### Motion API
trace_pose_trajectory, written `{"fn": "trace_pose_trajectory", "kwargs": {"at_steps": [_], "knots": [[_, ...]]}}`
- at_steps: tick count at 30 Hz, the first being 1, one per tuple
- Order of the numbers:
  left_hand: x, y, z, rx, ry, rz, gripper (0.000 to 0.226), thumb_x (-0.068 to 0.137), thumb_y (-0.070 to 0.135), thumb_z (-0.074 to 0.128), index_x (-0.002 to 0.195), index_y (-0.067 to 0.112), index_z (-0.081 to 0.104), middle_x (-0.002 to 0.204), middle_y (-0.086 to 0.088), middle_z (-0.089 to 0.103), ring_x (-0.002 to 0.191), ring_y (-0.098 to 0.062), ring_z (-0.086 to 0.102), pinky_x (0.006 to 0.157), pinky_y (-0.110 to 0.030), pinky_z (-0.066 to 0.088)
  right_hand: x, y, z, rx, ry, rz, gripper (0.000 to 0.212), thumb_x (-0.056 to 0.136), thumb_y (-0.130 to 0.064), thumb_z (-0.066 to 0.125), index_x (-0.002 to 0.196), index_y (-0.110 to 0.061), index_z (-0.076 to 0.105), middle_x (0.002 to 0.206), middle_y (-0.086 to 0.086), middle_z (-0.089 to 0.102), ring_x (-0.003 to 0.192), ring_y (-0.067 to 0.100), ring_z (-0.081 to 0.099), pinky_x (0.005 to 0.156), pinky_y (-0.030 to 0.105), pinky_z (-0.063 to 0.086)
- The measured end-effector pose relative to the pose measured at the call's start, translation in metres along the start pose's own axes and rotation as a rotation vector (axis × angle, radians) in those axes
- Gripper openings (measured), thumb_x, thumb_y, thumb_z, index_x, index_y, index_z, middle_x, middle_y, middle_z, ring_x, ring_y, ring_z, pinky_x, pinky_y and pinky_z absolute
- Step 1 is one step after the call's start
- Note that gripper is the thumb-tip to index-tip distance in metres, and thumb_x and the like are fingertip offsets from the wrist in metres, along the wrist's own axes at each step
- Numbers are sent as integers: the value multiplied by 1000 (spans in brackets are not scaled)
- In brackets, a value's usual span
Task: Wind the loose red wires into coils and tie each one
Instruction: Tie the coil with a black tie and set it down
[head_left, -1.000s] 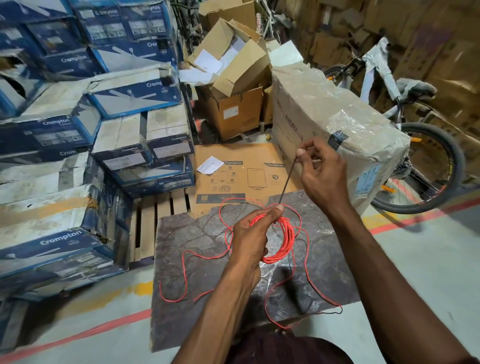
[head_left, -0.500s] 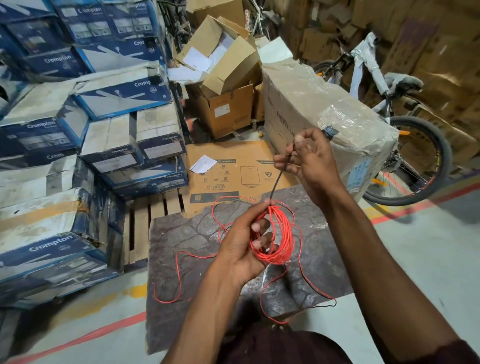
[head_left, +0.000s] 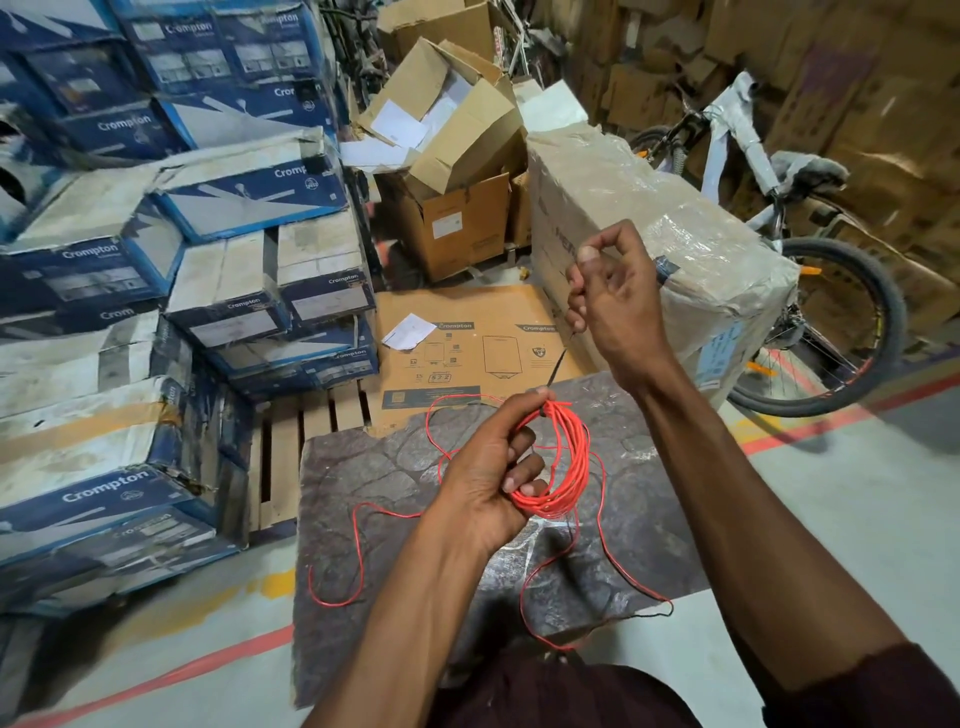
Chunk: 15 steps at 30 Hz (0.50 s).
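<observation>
My left hand (head_left: 493, 475) grips a coil of red wire (head_left: 569, 467) over a dark stone-patterned sheet (head_left: 363, 519). A thin black tie (head_left: 558, 366) runs taut from the top of the coil up to my right hand (head_left: 615, 301), which pinches its upper end. Loose red wire (head_left: 358, 551) trails from the coil across the sheet to the left and down to the right, where it ends in a dark tip (head_left: 654, 616).
Stacked blue and white cartons (head_left: 156, 291) fill the left. A flat cardboard box (head_left: 467, 348) lies beyond the sheet, with open brown boxes (head_left: 457, 156) behind. A large wrapped carton (head_left: 649, 223) and a bicycle (head_left: 810, 291) stand on the right.
My right hand has pulled the black tie further up and away from the coil. My left hand has turned the coil a little more upright.
</observation>
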<state>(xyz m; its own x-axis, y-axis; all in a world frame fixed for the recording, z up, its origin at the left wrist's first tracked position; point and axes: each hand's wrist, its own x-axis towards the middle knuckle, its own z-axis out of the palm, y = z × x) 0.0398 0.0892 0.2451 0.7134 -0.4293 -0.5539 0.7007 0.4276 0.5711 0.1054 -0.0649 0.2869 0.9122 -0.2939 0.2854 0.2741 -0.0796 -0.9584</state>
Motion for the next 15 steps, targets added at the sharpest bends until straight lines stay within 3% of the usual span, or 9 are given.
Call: {"fn": "trace_pose_trajectory", "kwargs": {"at_steps": [2,5,11,15], "knots": [[0,4,-4,11,-13,20,10,80,28,76,76,21,69,42,6,21,29,-6,16,39,-19,11,-4,3,-8,35,-17,-4,13,109,-9,44,97,-12,42,70,2,48,51,10,39,46,25,41],[-1,0,-2,126,39,48,23,86,25,74,64,23,67,49,7,22,33,-6,14,37,-18,12,-9,6,-12,2,-18,-55,13,109,-9,45,97,-11,43,71,5,48,53,12,40,47,25,41],[-2,-11,6,332,117,159,24,85,25,76,61,23,72,56,7,23,42,-7,17,40,-20,16,-2,7,-9,-135,78,-200,23,107,-11,46,90,-27,45,70,9,49,55,16,42,50,24,35],[1,-12,8,423,146,251,23,87,29,77,65,23,71,48,12,26,41,-7,22,43,-21,22,1,15,-17,-115,79,-155,17,108,-7,45,94,-17,44,69,6,48,53,13,43,45,25,37]]}}
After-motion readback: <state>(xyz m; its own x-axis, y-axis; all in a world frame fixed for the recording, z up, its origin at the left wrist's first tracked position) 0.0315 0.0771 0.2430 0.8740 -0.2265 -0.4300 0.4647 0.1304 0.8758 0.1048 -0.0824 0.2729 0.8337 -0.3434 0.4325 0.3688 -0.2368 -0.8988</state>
